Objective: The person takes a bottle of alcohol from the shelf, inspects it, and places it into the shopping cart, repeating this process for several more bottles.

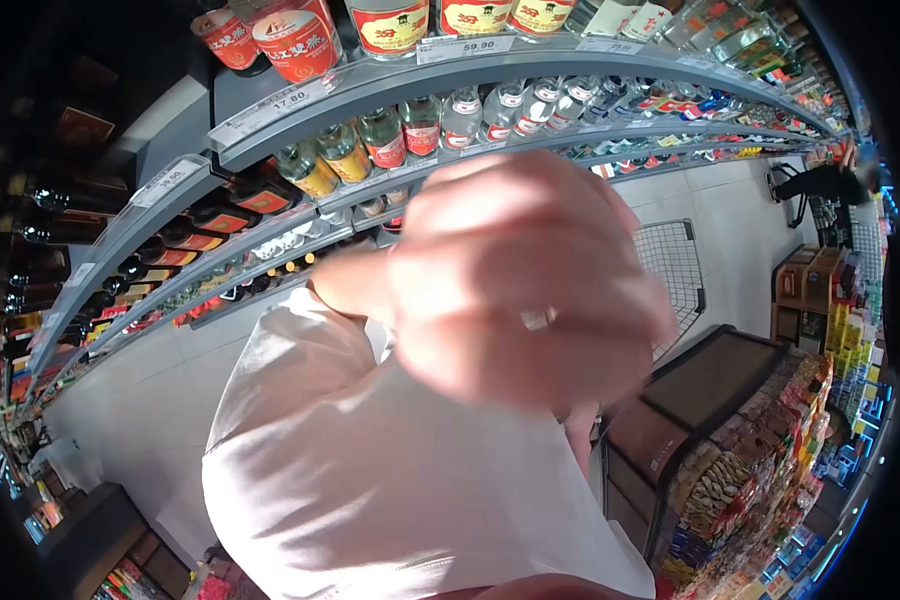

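Observation:
Close to the camera, my left hand (530, 285) fills the middle of the view, blurred by motion. Its fingers look curled together, with a small shiny ring (537, 319) on one of them. Whether anything lies inside the fingers is hidden. The left forearm (355, 285) comes out of a white sleeve (295, 335). Beyond this hand are shelved glass bottles (420, 125), with a gap between. A bit of my right forearm (580, 435) shows below the left hand; the right hand itself is hidden.
Store shelves (370, 95) with price tags and several rows of bottles curve across the top and left. A wire shopping cart (670, 260) stands behind my hand on the tiled floor (735, 215). A display bin of packaged goods (730, 480) is at lower right. A person (825, 190) stands far right.

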`<state>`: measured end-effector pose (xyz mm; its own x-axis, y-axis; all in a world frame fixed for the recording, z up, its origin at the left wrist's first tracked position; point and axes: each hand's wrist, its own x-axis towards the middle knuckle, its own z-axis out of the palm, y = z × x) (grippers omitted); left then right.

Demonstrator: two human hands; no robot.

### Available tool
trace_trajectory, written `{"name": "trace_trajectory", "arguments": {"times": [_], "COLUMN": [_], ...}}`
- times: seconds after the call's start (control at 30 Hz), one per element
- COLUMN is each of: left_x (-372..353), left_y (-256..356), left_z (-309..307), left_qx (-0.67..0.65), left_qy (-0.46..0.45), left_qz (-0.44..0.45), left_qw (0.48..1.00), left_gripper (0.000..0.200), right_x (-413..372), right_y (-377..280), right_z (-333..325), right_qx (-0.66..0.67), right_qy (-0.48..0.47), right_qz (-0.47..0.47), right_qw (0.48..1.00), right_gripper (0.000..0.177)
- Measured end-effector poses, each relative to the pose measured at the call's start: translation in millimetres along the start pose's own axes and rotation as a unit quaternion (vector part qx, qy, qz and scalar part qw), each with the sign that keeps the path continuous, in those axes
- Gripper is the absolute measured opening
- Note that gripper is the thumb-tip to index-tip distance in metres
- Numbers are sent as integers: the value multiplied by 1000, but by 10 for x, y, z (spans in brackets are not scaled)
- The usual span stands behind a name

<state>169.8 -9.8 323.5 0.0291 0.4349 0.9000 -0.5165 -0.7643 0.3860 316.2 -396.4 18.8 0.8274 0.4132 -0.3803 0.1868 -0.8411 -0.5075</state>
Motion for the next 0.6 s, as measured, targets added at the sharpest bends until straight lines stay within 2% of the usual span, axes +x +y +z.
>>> {"name": "trace_trajectory", "arguments": {"times": [0.03,0.07,0.1,0.13,0.27,0.33,0.4,0.47,0.57,0.6], "left_x": [37,-73,-256,-357,-220,45,277,473,646,663], "left_y": [-353,-481,-553,-615,-664,-734,-745,-776,-881,-923], "left_z": [-242,-335,-240,-300,-593,-824,-1109,-1260,-1435,-1468], "left_qx": [-95,0,31,57,227,310,404,459,542,543], "left_qy": [-147,-225,-170,-185,-140,-94,-54,10,5,7], "left_qz": [57,61,11,-38,-80,25,75,81,54,58], "left_qw": [983,972,985,980,961,946,910,885,838,838], "left_gripper": [18,26,35,37,39,43,55,66,84,84], "right_x": [16,10,-1,8,15,48,35,61,36,28], "right_y": [21,16,4,16,57,148,167,143,116,92], "right_z": [3,-1,-2,8,43,55,57,45,30,26], "right_qx": [4,8,4,11,7,2,9,13,7,10], "right_qy": [4,9,18,25,28,9,9,3,1,2], "right_qz": [-12,-23,-30,-34,-48,-37,-39,-42,-30,-34], "right_qw": [1000,1000,999,999,998,999,999,999,1000,999], "right_gripper": [45,45,43,43,43,45,45,46,46,46]}}
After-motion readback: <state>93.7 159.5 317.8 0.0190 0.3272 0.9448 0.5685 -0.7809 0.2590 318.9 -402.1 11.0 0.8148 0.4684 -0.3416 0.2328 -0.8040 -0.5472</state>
